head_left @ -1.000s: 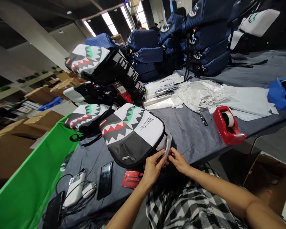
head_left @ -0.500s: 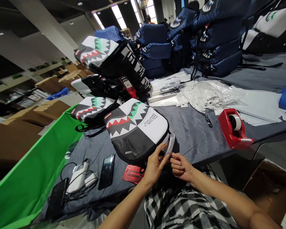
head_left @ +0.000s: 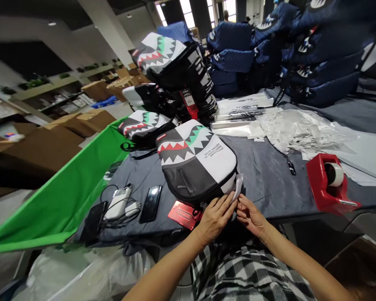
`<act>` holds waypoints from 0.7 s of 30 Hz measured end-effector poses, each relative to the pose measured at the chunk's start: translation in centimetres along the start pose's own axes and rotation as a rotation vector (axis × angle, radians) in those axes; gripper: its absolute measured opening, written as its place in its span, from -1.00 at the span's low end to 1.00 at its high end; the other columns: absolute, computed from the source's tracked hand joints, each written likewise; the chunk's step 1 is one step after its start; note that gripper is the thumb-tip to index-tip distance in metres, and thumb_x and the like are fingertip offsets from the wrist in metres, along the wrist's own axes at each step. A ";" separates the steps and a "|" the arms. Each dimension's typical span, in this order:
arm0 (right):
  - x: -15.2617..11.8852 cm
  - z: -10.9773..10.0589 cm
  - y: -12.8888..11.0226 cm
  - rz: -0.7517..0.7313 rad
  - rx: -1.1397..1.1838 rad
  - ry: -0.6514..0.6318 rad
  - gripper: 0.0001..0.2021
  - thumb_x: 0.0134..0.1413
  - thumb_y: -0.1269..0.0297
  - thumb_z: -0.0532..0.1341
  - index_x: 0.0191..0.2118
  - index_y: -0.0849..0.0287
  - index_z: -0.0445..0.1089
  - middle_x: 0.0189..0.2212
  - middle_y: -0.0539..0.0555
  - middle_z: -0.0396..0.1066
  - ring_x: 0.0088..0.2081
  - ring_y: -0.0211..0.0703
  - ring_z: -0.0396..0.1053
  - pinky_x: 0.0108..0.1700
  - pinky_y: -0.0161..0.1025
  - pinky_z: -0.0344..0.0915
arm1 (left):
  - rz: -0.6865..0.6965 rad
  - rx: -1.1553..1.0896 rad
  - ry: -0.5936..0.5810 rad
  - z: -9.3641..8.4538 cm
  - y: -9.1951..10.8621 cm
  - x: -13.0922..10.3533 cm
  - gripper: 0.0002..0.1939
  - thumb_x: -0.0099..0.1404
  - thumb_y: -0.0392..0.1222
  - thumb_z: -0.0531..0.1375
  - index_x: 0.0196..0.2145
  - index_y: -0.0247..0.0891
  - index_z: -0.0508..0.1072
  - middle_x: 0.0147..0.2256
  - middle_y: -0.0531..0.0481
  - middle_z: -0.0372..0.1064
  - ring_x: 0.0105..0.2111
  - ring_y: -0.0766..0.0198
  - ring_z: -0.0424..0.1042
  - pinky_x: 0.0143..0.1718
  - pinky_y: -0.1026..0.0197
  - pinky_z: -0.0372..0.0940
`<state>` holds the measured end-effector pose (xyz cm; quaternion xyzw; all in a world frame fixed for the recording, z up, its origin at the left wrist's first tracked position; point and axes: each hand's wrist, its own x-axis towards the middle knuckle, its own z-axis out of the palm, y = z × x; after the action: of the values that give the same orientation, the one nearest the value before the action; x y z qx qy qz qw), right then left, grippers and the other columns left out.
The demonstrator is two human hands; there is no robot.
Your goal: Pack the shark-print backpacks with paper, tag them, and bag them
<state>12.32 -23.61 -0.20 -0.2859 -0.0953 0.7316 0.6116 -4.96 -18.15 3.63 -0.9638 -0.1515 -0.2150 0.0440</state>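
Note:
A small backpack (head_left: 197,163) with a shark-mouth print in black, white, red and green lies on the dark-covered table, front face up. At its near right edge a strip of thin white wrapping (head_left: 238,186) sticks out, loosely bunched. My left hand (head_left: 215,216) is closed with its back up, its fingers pressed together on the strip's lower end beside the bag. Close against it, my right hand (head_left: 251,216) pinches near that same end; the fingertips partly hide what they hold. A red hang tag (head_left: 182,214) rests by the bag's near edge, left of my left hand.
A red tape dispenser (head_left: 329,184) stands on the right. Behind it lie crumpled plastic bags (head_left: 294,125). More shark-print backpacks (head_left: 163,54) and blue backpacks (head_left: 232,60) are stacked at the back. A phone (head_left: 151,203) and a white charger (head_left: 119,202) with cables lie left.
My view has swung left, so everything sits further right. My left hand has rolled from a thumb-up pinch to back-up, fingers over the white wrapping's end. My right hand stays at that end.

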 end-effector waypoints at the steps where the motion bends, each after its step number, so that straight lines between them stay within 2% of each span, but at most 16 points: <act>1: 0.2 0.1 0.1 -0.020 -0.013 0.029 -0.60 -0.13 0.14 0.48 -0.19 0.11 0.38 -0.54 -0.18 0.27 -0.63 -0.46 0.08 -0.68 -0.54 -0.07 | 0.016 0.059 0.005 -0.5 -0.1 -0.5 -0.54 0.47 -0.32 -0.05 0.28 -0.28 0.26 0.23 -0.22 0.29 0.21 0.01 0.31 0.14 -0.01 0.26; 3: 0.7 0.3 0.1 -0.037 0.007 0.079 -0.58 -0.19 0.12 0.51 -0.20 0.12 0.42 -0.41 -0.10 0.41 -0.48 -0.39 0.29 -0.58 -0.51 0.16 | -0.026 0.134 0.042 -1.6 -0.5 -1.6 -0.52 0.45 -0.34 -0.01 0.29 -0.21 0.24 0.20 -0.17 0.35 0.24 0.03 0.27 0.19 0.00 0.18; 4: 0.9 0.4 0.1 -0.034 0.029 0.093 -0.56 -0.22 0.12 0.52 -0.20 0.12 0.44 -0.34 -0.07 0.46 -0.38 -0.34 0.37 -0.48 -0.47 0.29 | -0.073 0.166 0.079 -2.2 -0.8 -2.3 -0.52 0.44 -0.34 0.02 0.28 -0.18 0.25 0.15 -0.16 0.40 0.19 0.07 0.32 0.17 0.03 0.17; 7: 1.5 0.7 0.0 -0.012 0.085 0.077 -0.53 -0.28 0.11 0.54 -0.18 0.08 0.47 -0.25 -0.06 0.50 -0.21 -0.24 0.44 -0.16 -0.27 0.43 | -0.202 0.286 0.164 -3.6 -2.5 -4.3 -0.67 0.44 -0.28 0.10 0.12 -0.20 0.39 -0.11 -0.11 0.55 -0.10 0.18 0.46 0.00 0.15 0.24; 9: 1.7 1.1 -0.1 -0.014 0.096 0.039 -0.55 -0.28 0.07 0.54 -0.22 0.05 0.46 -0.31 -0.09 0.48 -0.20 -0.21 0.44 -0.06 -0.18 0.42 | -0.178 0.314 0.096 -4.2 -3.9 -4.9 -0.78 0.44 -0.29 0.09 -0.01 -0.19 0.44 -0.24 -0.04 0.54 -0.25 0.23 0.44 -0.10 0.17 0.24; 12: 1.9 2.0 -0.3 -0.047 0.111 -0.019 -0.59 -0.24 0.02 0.53 -0.36 0.04 0.37 -0.44 -0.15 0.34 -0.32 -0.27 0.37 0.03 -0.10 0.40 | -0.084 0.244 -0.085 -4.8 -5.4 -4.2 -0.77 0.46 -0.33 0.03 -0.08 -0.13 0.45 -0.32 0.05 0.49 -0.33 0.30 0.39 -0.17 0.20 0.21; 15: 1.9 2.7 -1.1 -0.106 0.098 -0.053 -0.52 -0.17 -0.03 0.49 -0.49 0.06 0.17 -0.54 -0.18 0.10 -0.48 -0.31 0.17 0.04 -0.07 0.40 | 0.005 0.208 -0.179 -5.1 -5.5 -2.4 -0.73 0.45 -0.33 0.03 -0.01 -0.10 0.41 -0.32 0.06 0.47 -0.31 0.31 0.36 -0.17 0.20 0.20; 17: 2.0 2.8 -1.7 -0.140 0.065 -0.047 -0.43 -0.15 -0.07 0.47 -0.53 0.08 0.04 -0.56 -0.19 -0.02 -0.54 -0.33 0.04 -0.02 -0.10 0.43 | 0.073 0.236 -0.194 -4.9 -4.9 -1.3 -0.71 0.43 -0.35 0.04 0.03 -0.11 0.38 -0.29 0.04 0.46 -0.28 0.30 0.35 -0.15 0.19 0.20; 19: 2.1 2.8 -2.2 -0.151 0.038 -0.040 -0.35 -0.16 -0.08 0.48 -0.54 0.10 -0.06 -0.57 -0.19 -0.11 -0.56 -0.35 -0.04 -0.10 -0.15 0.45 | 0.072 0.308 -0.155 -4.0 -3.9 -0.6 -0.75 0.43 -0.37 0.04 -0.04 -0.16 0.41 -0.32 0.02 0.45 -0.28 0.27 0.34 -0.15 0.17 0.18; 21: 2.4 2.7 -2.4 -0.150 0.004 -0.040 -0.30 -0.18 -0.03 0.49 -0.55 0.11 -0.13 -0.59 -0.20 -0.17 -0.57 -0.37 -0.10 -0.17 -0.19 0.45 | -0.025 0.385 -0.081 -2.5 -2.9 -0.1 -0.81 0.43 -0.38 0.04 -0.19 -0.22 0.43 -0.39 0.01 0.40 -0.32 0.25 0.32 -0.17 0.15 0.15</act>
<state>12.71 -20.19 2.50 -0.2623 -0.1272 0.6894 0.6631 -6.97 -15.86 5.88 -0.9435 -0.2034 -0.1435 0.2185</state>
